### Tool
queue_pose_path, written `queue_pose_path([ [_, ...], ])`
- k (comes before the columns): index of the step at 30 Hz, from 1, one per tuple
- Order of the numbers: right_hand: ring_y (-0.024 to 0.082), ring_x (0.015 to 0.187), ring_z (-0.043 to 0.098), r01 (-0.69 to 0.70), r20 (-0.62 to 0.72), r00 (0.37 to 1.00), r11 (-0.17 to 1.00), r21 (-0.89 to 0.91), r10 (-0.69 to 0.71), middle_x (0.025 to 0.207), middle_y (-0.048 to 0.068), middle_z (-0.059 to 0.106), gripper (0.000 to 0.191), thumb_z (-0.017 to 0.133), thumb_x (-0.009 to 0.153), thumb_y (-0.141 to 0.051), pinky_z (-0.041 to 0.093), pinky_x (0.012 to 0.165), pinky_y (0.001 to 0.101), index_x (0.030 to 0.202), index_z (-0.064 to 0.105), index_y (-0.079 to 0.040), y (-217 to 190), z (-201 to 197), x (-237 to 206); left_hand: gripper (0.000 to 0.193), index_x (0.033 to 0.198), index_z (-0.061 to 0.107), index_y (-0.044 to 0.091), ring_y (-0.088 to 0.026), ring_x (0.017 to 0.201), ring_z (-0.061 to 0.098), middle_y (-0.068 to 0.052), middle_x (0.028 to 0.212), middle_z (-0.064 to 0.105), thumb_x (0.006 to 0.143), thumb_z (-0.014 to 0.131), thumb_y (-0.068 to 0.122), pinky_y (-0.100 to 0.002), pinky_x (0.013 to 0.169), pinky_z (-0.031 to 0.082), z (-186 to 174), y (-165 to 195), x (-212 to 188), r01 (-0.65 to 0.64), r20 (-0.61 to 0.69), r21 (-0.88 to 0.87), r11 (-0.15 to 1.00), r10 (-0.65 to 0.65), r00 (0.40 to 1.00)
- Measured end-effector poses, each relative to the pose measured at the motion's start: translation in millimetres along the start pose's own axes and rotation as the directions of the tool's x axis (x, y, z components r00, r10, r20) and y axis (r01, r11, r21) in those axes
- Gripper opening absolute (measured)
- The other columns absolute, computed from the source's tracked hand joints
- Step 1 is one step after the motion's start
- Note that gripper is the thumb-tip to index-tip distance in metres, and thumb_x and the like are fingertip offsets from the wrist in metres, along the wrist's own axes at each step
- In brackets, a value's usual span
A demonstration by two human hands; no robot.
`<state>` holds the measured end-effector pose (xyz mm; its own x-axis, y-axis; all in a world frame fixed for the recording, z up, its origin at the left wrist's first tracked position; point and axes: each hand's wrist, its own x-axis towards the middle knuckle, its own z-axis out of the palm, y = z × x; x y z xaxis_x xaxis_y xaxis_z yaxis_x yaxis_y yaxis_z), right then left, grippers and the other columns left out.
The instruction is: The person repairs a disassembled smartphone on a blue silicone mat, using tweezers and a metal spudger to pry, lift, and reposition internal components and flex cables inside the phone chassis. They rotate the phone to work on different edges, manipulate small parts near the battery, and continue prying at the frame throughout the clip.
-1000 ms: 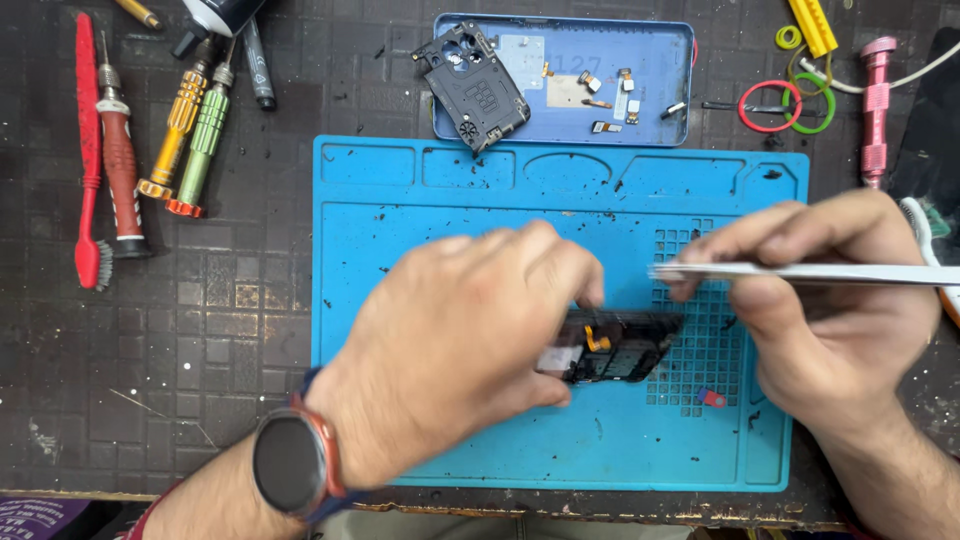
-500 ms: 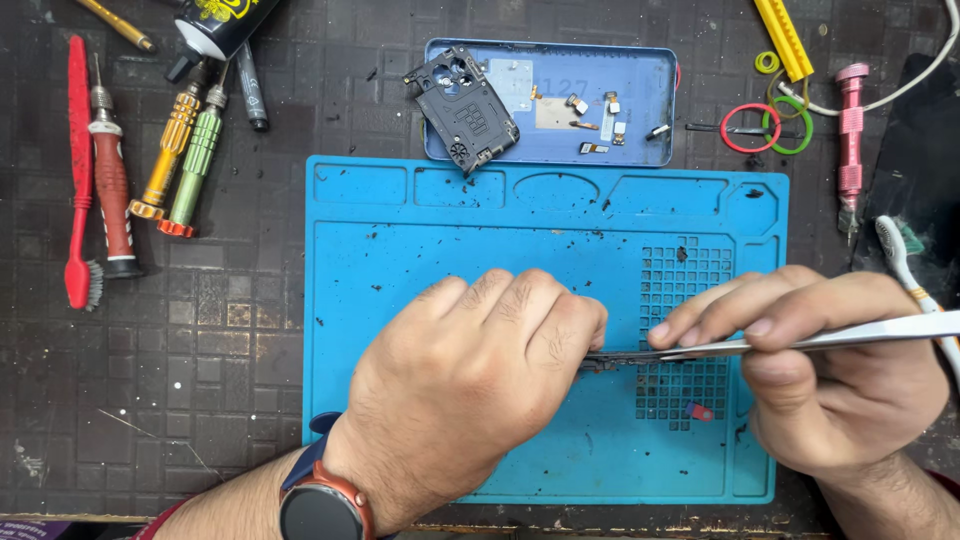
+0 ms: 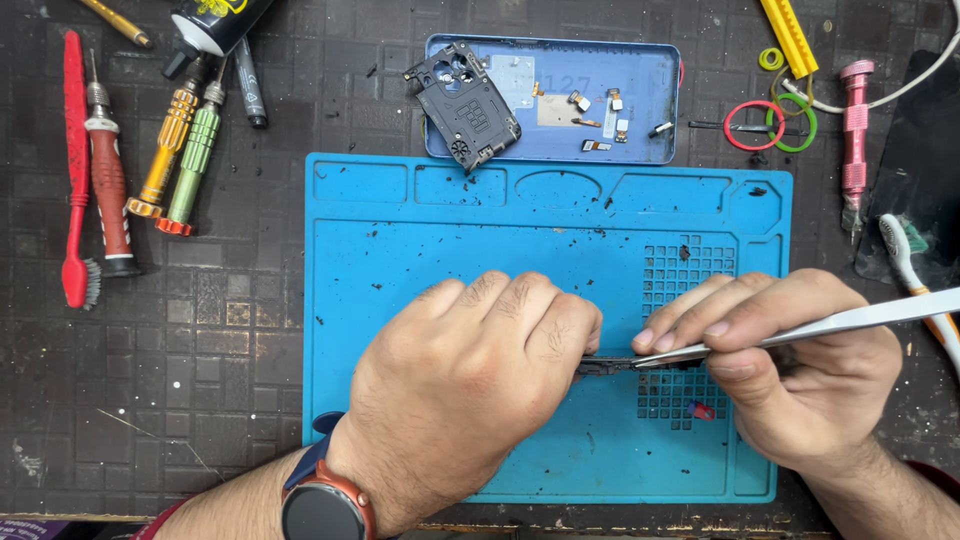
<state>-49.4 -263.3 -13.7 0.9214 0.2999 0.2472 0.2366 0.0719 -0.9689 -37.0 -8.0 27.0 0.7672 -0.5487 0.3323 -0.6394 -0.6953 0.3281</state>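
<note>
Left hand [image 3: 470,380] curled knuckles-up over a small dark part [image 3: 603,365], grip closed on it, most of the part hidden beneath the fingers; only a thin black edge showing at the right of the knuckles, low over the blue work mat [image 3: 400,260]. Right hand [image 3: 800,370] pinching silver tweezers [image 3: 800,330], grip together on the shaft, tips touching the exposed edge of the part. Tiny red bit [image 3: 702,410] lying on the mat's perforated patch just below the tweezers.

Beyond the mat's top edge: a blue phone back cover [image 3: 640,110] holding a black camera frame [image 3: 463,104] and several loose small pieces. Left on the dark bench [image 3: 200,340]: red brush [image 3: 74,170], red-handled screwdriver [image 3: 108,190], yellow [image 3: 165,150] and green [image 3: 195,155] screwdrivers, a tube [image 3: 215,25] above them. Right: rubber rings [image 3: 775,125], pink screwdriver [image 3: 855,150], white toothbrush [image 3: 915,285] partly behind the tweezers' shaft.

Against half a second ago: hands in much the same pose, tweezers lying a little flatter, tips again at the part's edge. Against a second ago: part far more covered by the left fingers, tweezers lowered to its edge.
</note>
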Motion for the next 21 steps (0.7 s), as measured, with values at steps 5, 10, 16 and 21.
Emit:
queue_pose_path([
  [5,0.028,0.088,0.078,-0.001,0.026,1.0,0.999,0.037,0.0,0.092,0.015,0.074,0.014,0.067,0.105,-0.016,0.067,0.083,0.0443,0.108,0.06,-0.004,2.3,-0.8,-0.4,0.013,0.088,0.056,0.015,-0.015,0.073,0.06,0.001,0.077,0.052,0.096,0.065,0.021,-0.032,0.061,0.043,-0.4,0.7,-0.8,0.015,0.008,0.019,1.0,-0.015,1.0],
  [10,0.029,0.09,0.077,0.004,0.037,0.999,0.999,0.039,-0.006,0.095,0.015,0.075,0.012,0.067,0.105,-0.014,0.067,0.087,0.0455,0.108,0.061,-0.004,5.1,-0.5,-3.7,0.014,0.087,0.056,0.015,-0.016,0.074,0.061,0.001,0.077,0.053,0.096,0.065,0.021,-0.032,0.061,0.044,0.4,2.2,-0.5,0.033,0.014,0.014,0.999,-0.033,0.999],
  [16,0.03,0.093,0.078,-0.039,-0.023,0.999,0.997,0.062,0.041,0.091,0.016,0.075,0.016,0.072,0.106,-0.013,0.069,0.086,0.0455,0.108,0.064,0.001,9.2,1.4,-8.3,0.01,0.091,0.059,0.015,-0.016,0.075,0.062,0.001,0.078,0.055,0.092,0.068,0.02,-0.033,0.063,0.044,-1.9,0.1,0.4,0.049,0.025,-0.025,0.998,-0.048,0.999],
  [21,0.026,0.095,0.073,-0.033,-0.054,0.998,0.999,0.026,0.034,0.095,0.013,0.07,0.019,0.077,0.1,-0.016,0.065,0.084,0.0415,0.106,0.067,-0.001,6.5,-1.9,0.1,0.033,0.097,0.061,0.014,-0.018,0.081,0.064,0.001,0.084,0.058,0.075,0.08,0.03,-0.034,0.067,0.046,-3.3,-3.9,3.3,0.081,0.038,-0.114,0.99,-0.077,0.996],
])
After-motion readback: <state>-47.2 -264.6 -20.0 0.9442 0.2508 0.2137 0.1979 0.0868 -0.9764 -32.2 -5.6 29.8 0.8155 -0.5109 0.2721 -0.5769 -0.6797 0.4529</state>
